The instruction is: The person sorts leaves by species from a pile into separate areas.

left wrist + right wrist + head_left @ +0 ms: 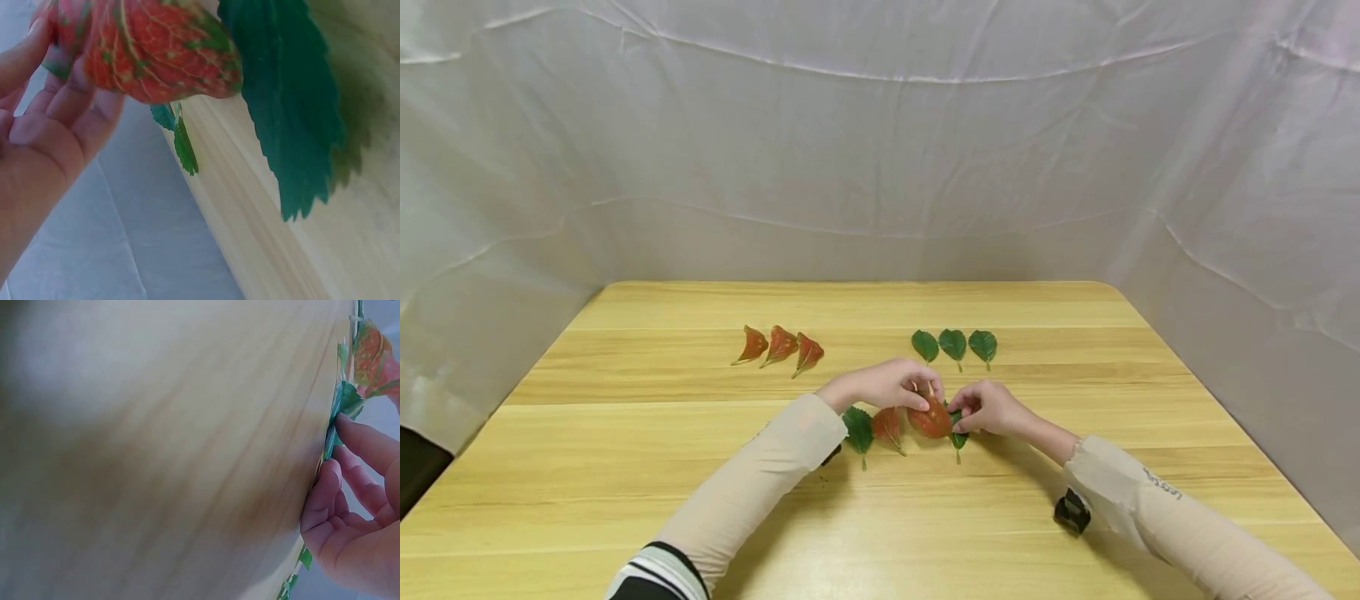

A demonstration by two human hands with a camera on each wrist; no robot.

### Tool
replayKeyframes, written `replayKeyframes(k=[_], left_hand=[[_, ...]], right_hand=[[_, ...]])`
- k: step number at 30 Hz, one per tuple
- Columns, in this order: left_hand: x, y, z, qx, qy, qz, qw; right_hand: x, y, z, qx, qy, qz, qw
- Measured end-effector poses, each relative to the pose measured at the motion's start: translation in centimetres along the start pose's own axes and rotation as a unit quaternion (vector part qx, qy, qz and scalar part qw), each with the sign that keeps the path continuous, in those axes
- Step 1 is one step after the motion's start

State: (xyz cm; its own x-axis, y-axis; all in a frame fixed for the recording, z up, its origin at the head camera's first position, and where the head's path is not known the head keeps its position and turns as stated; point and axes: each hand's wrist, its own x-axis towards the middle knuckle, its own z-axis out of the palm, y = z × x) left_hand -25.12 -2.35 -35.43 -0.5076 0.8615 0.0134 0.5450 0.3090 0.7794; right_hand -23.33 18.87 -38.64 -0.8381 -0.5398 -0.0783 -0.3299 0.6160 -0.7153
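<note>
My left hand (886, 383) pinches a red leaf (931, 421) over the middle of the table. In the left wrist view that red leaf (165, 53) shows pale veins and green blotches. Beside it on the right, my right hand (995, 408) holds a green leaf (958, 442) between thumb and fingers, low against the tabletop. The right wrist view has this green leaf (345, 403) under the thumb. Left of the held leaves lie another green leaf (858, 428) and a red leaf (887, 427), side by side, stems toward me.
On the wooden table (880, 533), several red leaves (781, 343) lie in a row at the back left. Several green leaves (952, 343) form another row at the back right. White sheeting (880, 150) hangs behind the table and at both sides.
</note>
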Motion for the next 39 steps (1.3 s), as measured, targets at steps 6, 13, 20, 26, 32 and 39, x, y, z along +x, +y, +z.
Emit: replayKeyframes(k=[6,13,20,26,32,39], left_hand=[[0.1,0.5,-0.2,-0.100,0.065,-0.011,0.9928],[0.0,0.8,-0.5,-0.171,0.134,-0.018,0.9760],[-0.8,1.0,-1.1,-0.178,0.175,-0.029,0.9679],[-1.9,0.7,-1.4,-0.200,0.187,-0.032,0.9612],[-2.9,0.1,-1.5,-0.211,0.213,-0.028,0.9538],[-4.0,-0.8,-1.8,-0.206,0.237,-0.014,0.9493]], right_hand=[[-0.1,0.0,0.0,0.006,0.000,0.008,1.0000],[-0.1,0.0,-0.1,0.002,0.002,0.008,1.0000],[-0.1,-0.2,0.0,0.005,0.001,0.006,1.0000],[0.0,-0.2,0.0,0.004,-0.004,0.012,0.9999],[0.1,-0.1,0.0,0.006,-0.003,0.008,0.9999],[0.1,-0.2,0.0,0.003,-0.002,0.011,0.9999]])
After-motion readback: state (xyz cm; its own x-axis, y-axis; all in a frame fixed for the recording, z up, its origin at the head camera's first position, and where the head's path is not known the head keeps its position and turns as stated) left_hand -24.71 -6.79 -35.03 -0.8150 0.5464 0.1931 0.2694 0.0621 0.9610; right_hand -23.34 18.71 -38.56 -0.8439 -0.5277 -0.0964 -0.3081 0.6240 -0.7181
